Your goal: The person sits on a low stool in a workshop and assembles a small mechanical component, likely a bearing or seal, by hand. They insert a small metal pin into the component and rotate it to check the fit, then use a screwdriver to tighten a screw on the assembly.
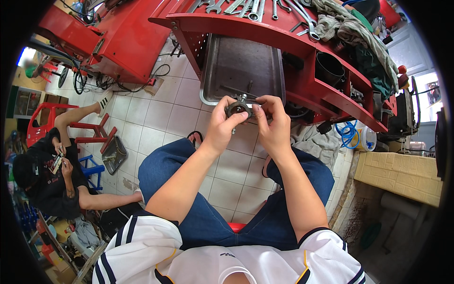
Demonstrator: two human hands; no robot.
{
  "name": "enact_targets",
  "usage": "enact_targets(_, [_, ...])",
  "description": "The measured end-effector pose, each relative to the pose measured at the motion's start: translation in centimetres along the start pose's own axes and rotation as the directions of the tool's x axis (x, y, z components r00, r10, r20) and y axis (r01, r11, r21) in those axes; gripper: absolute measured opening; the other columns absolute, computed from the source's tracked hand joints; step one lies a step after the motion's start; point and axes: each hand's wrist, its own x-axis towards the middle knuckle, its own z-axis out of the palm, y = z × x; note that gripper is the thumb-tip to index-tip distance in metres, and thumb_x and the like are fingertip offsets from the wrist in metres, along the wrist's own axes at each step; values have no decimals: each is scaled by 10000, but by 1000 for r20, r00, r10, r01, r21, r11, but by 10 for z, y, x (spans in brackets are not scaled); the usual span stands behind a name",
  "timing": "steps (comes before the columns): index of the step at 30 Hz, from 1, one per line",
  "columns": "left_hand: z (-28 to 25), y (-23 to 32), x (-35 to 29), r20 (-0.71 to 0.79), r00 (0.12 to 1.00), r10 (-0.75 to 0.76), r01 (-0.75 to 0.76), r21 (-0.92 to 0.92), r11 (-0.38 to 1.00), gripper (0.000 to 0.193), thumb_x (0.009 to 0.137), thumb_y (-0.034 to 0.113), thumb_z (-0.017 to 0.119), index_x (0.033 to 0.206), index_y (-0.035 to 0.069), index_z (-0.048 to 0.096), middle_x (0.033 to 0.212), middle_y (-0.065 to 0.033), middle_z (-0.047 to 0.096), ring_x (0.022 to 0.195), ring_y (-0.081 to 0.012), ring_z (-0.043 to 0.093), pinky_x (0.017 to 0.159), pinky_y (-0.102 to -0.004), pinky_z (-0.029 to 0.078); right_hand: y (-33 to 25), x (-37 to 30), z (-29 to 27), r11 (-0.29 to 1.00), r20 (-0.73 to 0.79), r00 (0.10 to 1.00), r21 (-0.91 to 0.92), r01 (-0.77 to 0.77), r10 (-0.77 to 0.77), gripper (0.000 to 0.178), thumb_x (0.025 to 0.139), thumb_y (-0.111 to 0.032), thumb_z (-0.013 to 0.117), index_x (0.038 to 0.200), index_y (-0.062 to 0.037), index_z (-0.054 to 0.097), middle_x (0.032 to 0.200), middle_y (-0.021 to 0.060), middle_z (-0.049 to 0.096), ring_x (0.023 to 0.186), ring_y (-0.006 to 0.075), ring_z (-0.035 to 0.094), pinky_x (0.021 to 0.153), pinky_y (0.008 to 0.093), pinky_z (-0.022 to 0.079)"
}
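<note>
Between my knees, just in front of the metal tray [243, 59], I hold a small round metal part [238, 109] with a dark ring-shaped body and a shiny fitting on top. My left hand [221, 125] is closed round its left side, the thumb lying across its face. From the other side, my right hand [275, 124] pinches at the part's right edge with thumb and curled fingers. Those fingers hide some of that edge. A thin rod-like piece [236, 91] shows just above the part; whether it belongs to it or lies in the tray I cannot tell.
A red workbench [246, 27] with several wrenches [255, 9] and grey rags [347, 21] stands ahead. At the left another person [45, 175] sits handling a small item. A cardboard box [399, 177] and a coiled blue hose [347, 134] are on the right.
</note>
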Motion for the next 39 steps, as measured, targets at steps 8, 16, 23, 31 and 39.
enact_targets(8, [3, -2, -4, 16, 999, -32, 32, -17, 999, 183, 883, 116, 658, 987, 47, 524, 942, -58, 621, 889, -138, 599, 834, -306, 492, 3, 2, -2, 993, -5, 996, 79, -88, 89, 205, 964, -109, 657, 1136, -16, 594, 831, 88, 695, 692, 124, 644, 600, 259, 489])
enact_targets(16, [2, 6, -1, -52, 998, -26, 18, -146, 989, 196, 890, 91, 643, 1030, 42, 514, 981, -67, 633, 928, -147, 602, 849, -314, 482, 10, 4, 0, 955, 45, 998, 291, -52, 40, 304, 908, -17, 689, 1195, -33, 591, 1006, 63, 670, 897, 114, 644, 757, 251, 511])
enact_targets(23, [10, 11, 1, -65, 992, -106, 75, -364, 928, 194, 881, 98, 588, 1058, 56, 520, 1048, -90, 656, 980, -197, 653, 874, -364, 508, 3, 8, -1, 648, 160, 964, 715, -263, 214, 472, 940, -30, 675, 1355, 5, 453, 1146, 125, 677, 969, 141, 661, 841, 283, 550])
enact_targets(31, [15, 7, -2, -45, 988, -146, 113, -431, 895, 280, 856, 141, 560, 1129, 83, 544, 1121, -82, 650, 1068, -209, 620, 949, -384, 466, 1, 8, 4, 612, 123, 910, 704, -362, 397, 604, 892, -77, 759, 1393, 44, 443, 1156, 138, 699, 900, 136, 674, 866, 283, 537])
enact_targets(39, [15, 1, 1, -19, 988, -156, 133, -427, 894, 280, 849, 154, 565, 1124, 102, 547, 1118, -70, 652, 1072, -204, 619, 967, -389, 458, -3, 9, 6, 613, 95, 936, 733, -295, 338, 706, 864, -123, 795, 1437, 31, 413, 1148, 102, 708, 1027, 128, 649, 972, 305, 480])
